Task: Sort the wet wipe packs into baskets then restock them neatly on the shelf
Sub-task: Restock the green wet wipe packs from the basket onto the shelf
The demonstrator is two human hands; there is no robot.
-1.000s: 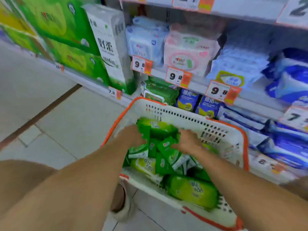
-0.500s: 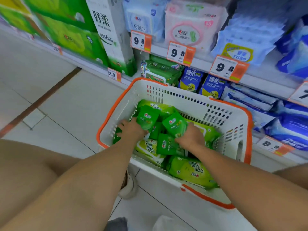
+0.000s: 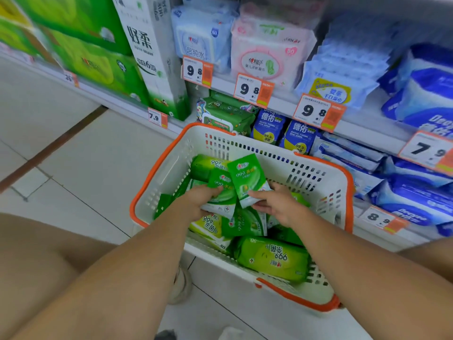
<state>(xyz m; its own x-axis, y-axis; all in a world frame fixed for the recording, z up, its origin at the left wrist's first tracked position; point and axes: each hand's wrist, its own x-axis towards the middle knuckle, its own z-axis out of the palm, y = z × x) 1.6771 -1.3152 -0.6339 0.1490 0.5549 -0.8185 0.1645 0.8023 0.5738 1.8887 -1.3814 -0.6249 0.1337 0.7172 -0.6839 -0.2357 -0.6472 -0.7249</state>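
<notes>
Both hands over basket [image 3: 171, 165]: left hand [image 3: 196, 204] and right hand [image 3: 274, 204] each grip small packs [image 3: 246, 177], long axes upright; shelf [image 3: 282, 99] beyond.

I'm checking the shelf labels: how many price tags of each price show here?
9.8 tags: 3
7.9 tags: 2
8.9 tag: 1
Tag starting 26, rest blurred: 1
Total: 7

Bare arms, no sleeves showing

The left hand [image 3: 196, 202] and right hand [image 3: 277, 204] are wearing no gloves; a pale shoe [image 3: 180, 285] is showing below.
</notes>
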